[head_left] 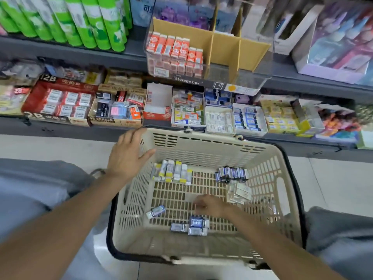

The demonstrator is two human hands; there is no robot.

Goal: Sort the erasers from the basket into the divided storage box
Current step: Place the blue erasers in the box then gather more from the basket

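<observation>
With the left hand (129, 152) resting flat-fingered on the basket (278, 178) rim, the right hand (210, 205) is reaching inside with curled fingers whose hold I cannot tell, and should be gathering the nearby blue erasers (196, 223) one kind at a time.

beige slotted plastic basket (270, 158): 1 | clear divided storage box with cardboard partitions (240, 49): 1 | bare hands: 2 | loose blue-wrapped erasers (196, 222) just beside right hand's grip: 4, blurred | orange-and-white boxed erasers (175, 47) in box: count unclear

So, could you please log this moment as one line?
left hand on basket rim | right hand reaching among erasers | storage box partly filled
</observation>
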